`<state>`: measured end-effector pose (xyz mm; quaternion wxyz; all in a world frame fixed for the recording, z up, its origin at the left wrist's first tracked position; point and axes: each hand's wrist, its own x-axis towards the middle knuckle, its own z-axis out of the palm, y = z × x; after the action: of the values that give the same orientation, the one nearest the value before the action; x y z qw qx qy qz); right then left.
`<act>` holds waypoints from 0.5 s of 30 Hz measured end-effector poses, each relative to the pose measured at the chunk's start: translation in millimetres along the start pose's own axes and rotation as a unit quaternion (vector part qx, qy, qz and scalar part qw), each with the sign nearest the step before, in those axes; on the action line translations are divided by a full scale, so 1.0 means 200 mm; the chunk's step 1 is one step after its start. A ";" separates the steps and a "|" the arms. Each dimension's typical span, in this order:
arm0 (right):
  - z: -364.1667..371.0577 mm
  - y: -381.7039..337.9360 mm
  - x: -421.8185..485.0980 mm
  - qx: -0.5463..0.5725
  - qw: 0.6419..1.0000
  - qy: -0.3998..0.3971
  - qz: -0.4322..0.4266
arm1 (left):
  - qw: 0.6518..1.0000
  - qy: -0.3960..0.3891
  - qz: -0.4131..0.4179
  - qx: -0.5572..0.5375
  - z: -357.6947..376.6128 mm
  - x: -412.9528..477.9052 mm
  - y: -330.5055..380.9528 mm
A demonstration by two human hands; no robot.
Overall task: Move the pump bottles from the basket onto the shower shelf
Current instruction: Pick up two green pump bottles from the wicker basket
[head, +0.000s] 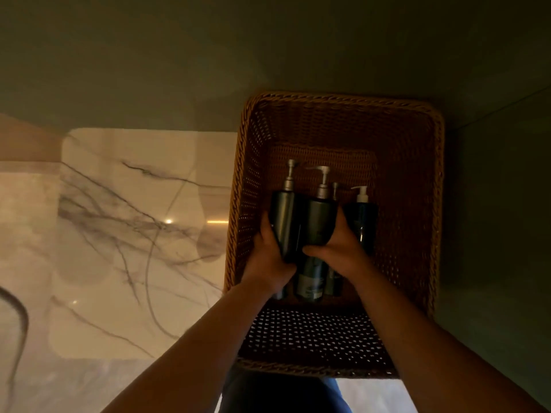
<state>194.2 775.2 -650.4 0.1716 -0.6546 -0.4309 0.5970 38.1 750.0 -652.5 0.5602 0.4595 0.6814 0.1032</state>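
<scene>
Both hands are down in the basket (337, 120): the left hand (269, 254) wraps the leftmost pump bottle (284, 222), and the right hand (337, 248) closes round the second bottle (319, 222) beside it, thumb across its front. A slimmer third bottle (335, 195) lies half hidden just behind, and a white-pump bottle (362, 216) lies at three o'clock of the right hand, untouched. To do this lift well, I judge each grip should sit at mid-body, raising the bottles straight so the pump heads clear the rim. They are dark, smooth cylinders with metallic pumps; the basket is brown open-weave wicker, rectangular, with a braided edge. At nine o'clock lies glossy veined marble (134, 219), whether shelf or floor I cannot tell.
</scene>
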 end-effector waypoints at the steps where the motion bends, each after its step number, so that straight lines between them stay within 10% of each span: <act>1: -0.04 -0.04 -0.05 -0.001 1.000 -0.010 -0.003 | 1.000 -0.007 0.012 -0.006 -0.02 -0.05 0.03; 15: -0.13 -0.64 -0.82 0.110 0.984 -0.018 -0.138 | 0.970 0.014 0.203 -0.133 -0.42 -0.80 0.43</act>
<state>186.2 730.3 -445.5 0.3160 -0.5546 -0.4518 0.6233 2.9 710.0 -459.0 0.5740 0.5078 0.5621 0.3109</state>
